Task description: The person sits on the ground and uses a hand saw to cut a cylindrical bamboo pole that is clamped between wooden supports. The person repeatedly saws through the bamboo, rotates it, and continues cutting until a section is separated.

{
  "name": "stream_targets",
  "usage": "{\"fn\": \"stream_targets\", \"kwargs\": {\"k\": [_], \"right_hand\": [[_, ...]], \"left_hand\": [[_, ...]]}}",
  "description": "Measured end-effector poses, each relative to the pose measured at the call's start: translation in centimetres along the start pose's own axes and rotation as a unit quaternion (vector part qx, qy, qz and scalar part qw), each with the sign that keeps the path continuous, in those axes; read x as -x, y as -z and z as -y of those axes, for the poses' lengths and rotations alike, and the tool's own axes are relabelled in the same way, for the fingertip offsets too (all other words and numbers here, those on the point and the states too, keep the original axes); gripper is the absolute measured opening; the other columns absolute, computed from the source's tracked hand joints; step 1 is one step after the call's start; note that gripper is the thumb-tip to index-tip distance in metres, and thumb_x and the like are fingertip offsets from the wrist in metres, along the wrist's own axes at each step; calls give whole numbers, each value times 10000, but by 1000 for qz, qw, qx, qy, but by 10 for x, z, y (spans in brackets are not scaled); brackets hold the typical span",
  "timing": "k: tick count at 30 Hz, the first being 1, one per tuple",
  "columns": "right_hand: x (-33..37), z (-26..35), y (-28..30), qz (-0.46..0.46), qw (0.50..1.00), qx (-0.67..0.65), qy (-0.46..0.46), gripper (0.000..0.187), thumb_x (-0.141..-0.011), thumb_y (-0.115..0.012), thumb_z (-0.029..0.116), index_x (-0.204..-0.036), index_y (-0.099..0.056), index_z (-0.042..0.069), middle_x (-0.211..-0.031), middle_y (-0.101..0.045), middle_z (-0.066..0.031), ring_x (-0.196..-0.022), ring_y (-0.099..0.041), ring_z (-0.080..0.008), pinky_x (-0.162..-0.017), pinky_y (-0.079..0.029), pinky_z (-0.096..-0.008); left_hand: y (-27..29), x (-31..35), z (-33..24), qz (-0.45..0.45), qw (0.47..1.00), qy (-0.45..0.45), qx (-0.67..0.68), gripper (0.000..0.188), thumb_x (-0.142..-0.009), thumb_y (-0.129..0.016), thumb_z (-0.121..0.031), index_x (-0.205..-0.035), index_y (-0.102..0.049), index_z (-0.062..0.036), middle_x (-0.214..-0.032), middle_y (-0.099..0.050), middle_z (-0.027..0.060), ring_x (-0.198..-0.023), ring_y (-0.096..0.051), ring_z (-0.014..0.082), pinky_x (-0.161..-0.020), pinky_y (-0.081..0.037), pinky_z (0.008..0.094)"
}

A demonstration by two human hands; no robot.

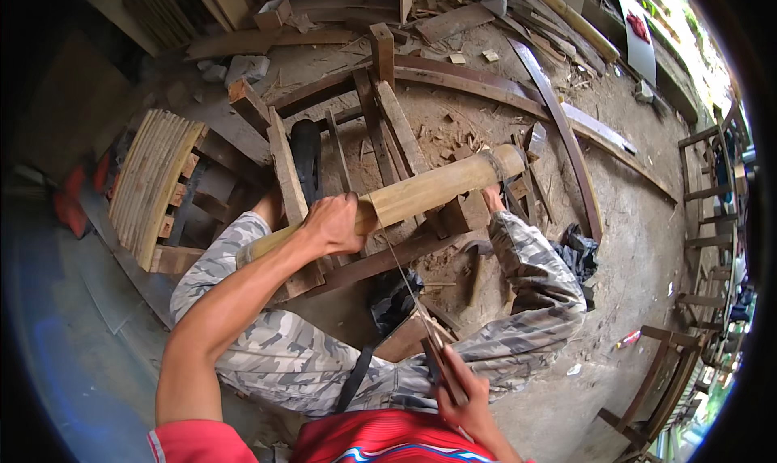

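Observation:
A thick bamboo pole (pixel 433 189) lies slantwise across a rough wooden frame (pixel 285 159) in front of me. My left hand (pixel 333 224) is closed over the pole, just left of a dark cut line in it. Below, close to my lap, my right hand (pixel 469 398) grips the wooden handle of a saw (pixel 411 289). The thin blade, seen nearly edge-on, runs up from that hand to the pole and meets it at the cut, right beside my left fist. How deep the blade sits is hard to see.
My bent legs in camouflage trousers (pixel 283 366) flank the frame. A slatted wooden piece (pixel 158 189) stands at left. Long planks (pixel 566 139) lie on the dusty floor at far right, offcuts behind them. A hammer-like tool (pixel 477 273) and black plastic (pixel 576 252) lie nearby; a chair (pixel 660 382) stands right.

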State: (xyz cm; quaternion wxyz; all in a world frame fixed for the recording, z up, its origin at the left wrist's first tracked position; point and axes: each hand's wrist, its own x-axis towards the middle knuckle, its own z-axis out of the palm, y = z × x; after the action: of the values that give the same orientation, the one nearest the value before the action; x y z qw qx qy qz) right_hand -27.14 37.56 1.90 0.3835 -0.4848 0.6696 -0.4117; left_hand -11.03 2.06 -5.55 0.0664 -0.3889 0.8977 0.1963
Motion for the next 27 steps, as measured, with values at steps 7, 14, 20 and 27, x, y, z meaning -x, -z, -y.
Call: {"fn": "stream_targets", "kwargs": {"k": [7,14,20,27], "right_hand": [[-124,7,-56,-37,998,-54,-12,723,-852,-656,8,-1536,-456,127,-1181,-669,-284,-872,-690,-456,-737,-565,-381],[-4,45,-14,-21,999,-13,-47,658,-835,-607,-43,-1483,-505,21,-1261,-694,-238,-1042,-749,-310,-864,-558,-338],[-117,15,-54,-40,997,-48,-50,676,-845,-636,-17,-1499,-496,78,-1134,-696,-275,-981,-755,-314,-804,-561,-326],[-7,24,-13,-2,999,-14,-42,686,-817,-610,-57,-1489,-506,34,-1326,-670,-227,-1171,-701,-299,-927,-538,-331]], "left_hand": [[12,-8,-7,78,996,37,-21,591,-671,-799,-302,-1015,-623,145,-874,-700,334,-850,-720,475,-747,-607,475],[0,-2,3,-24,999,-22,3,610,-684,-775,-328,-997,-611,169,-854,-697,342,-826,-715,497,-772,-603,485],[19,-12,-8,102,994,40,-1,616,-677,-786,-347,-980,-621,163,-907,-693,350,-882,-713,484,-808,-595,487],[-1,-3,4,-6,1000,5,-19,625,-671,-790,-385,-953,-628,148,-904,-695,343,-859,-717,477,-815,-600,477]]}}
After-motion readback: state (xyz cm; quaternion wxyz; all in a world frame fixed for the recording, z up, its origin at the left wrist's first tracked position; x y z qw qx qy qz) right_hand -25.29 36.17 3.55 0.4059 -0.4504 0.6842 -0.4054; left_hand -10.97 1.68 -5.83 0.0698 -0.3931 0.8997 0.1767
